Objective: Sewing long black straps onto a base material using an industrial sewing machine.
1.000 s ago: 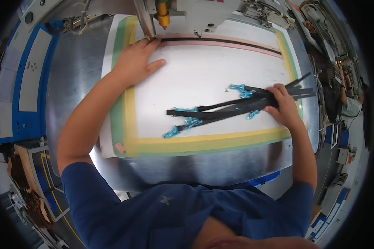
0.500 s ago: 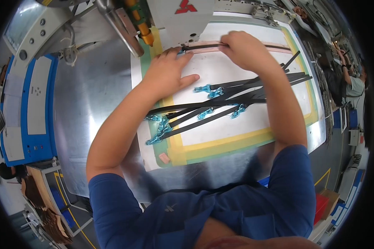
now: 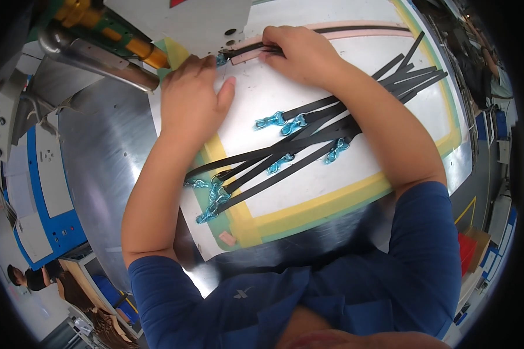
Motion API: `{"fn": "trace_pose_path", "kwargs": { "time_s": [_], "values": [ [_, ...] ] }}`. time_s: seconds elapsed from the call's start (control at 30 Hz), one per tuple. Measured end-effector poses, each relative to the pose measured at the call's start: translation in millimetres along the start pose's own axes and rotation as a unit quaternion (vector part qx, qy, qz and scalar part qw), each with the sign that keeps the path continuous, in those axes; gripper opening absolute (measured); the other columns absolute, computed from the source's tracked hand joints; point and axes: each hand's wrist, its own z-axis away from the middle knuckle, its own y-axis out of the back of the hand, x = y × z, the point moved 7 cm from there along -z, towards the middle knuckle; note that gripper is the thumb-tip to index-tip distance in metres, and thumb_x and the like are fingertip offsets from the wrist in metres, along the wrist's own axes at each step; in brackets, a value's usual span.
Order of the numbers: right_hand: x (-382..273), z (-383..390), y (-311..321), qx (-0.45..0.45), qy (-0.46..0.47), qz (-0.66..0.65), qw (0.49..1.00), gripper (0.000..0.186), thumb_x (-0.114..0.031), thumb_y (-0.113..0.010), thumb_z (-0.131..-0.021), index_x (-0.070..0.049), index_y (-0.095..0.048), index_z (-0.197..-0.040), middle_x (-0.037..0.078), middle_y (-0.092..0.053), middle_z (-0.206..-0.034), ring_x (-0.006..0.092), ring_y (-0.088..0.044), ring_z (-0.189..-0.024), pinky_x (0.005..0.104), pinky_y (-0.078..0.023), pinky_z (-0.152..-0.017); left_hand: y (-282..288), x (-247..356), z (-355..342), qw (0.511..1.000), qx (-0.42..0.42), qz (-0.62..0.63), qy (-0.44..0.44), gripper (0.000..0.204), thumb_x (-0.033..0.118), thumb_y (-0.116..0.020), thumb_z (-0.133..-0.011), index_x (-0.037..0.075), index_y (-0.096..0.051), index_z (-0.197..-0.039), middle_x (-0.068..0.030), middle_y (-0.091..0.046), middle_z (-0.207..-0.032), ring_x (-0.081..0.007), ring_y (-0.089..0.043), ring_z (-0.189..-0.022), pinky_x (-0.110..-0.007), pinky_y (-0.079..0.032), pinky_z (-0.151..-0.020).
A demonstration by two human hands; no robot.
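Observation:
A black strap (image 3: 355, 28) lies along a pink strip (image 3: 332, 35) at the far side of the white board. My right hand (image 3: 300, 55) has its thumb and fingers closed on this strap, not far from its left end. A blue clip (image 3: 220, 60) is at that end, partly covered by fingertips. My left hand (image 3: 192, 102) lies flat beside the clip, fingers stretched out and thumb apart. Nearer to me, several black straps (image 3: 314, 139) lie crossed in a loose pile. Shiny blue clips (image 3: 215, 196) sit on their left ends.
The white board (image 3: 250, 93) is edged with yellow and green tape (image 3: 332, 203) and rests on a metal table (image 3: 105, 192). A machine with a metal tube (image 3: 99, 61) and a brass-coloured cylinder (image 3: 151, 57) overhangs the far left. A blue cabinet (image 3: 58, 230) stands left, near another person (image 3: 35, 278).
My right hand has slid left along the strap, nearer to the clip. My left hand stays beside the clip. The whole view has shifted and turned a little.

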Motion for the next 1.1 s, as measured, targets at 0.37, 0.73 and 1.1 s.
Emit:
{"fn": "trace_pose_path", "kwargs": {
  "time_s": [0.37, 0.73, 1.1],
  "values": [
    [-2.1, -3.4, -2.1, 0.017, 0.012, 0.006, 1.0, 0.024, -0.026, -0.07, -0.093, -0.007, -0.071, -0.108, 0.015, -0.076, -0.098, 0.037, -0.073, -0.096, 0.0494, -0.058, -0.082, -18.7, 11.5, -1.5, 0.993, 0.001, 0.054, -0.103, 0.07, 0.045, -0.072, -0.095, 0.004, -0.057, -0.15, -0.0242, -0.06, -0.147, -0.0442, -0.052, -0.139, -0.05, -0.038, -0.119],
    [0.2, -6.0, 1.3, -0.035, -0.029, -0.011, 0.999, 0.027, -0.028, -0.071, -0.091, -0.006, -0.072, -0.107, 0.018, -0.075, -0.104, 0.0382, -0.072, -0.102, 0.0494, -0.058, -0.085, 1.2, -2.5, 5.6, 0.996, 0.045, -0.079, -0.014, 0.052, 0.035, -0.073, -0.094, 0.001, -0.069, -0.133, -0.0201, -0.068, -0.135, -0.0397, -0.063, -0.126, -0.048, -0.048, -0.108],
    [-11.2, 0.1, -6.3, 0.07, 0.092, 0.03, 0.993, 0.023, -0.02, -0.069, -0.091, -0.01, -0.075, -0.11, 0.009, -0.071, -0.106, 0.0311, -0.072, -0.101, 0.0463, -0.059, -0.084, -8.0, 10.2, 2.2, 0.996, 0.027, 0.017, -0.088, 0.069, 0.043, -0.073, -0.094, -0.003, -0.06, -0.143, -0.0251, -0.063, -0.142, -0.0404, -0.062, -0.128, -0.044, -0.049, -0.109]
  ]
}}
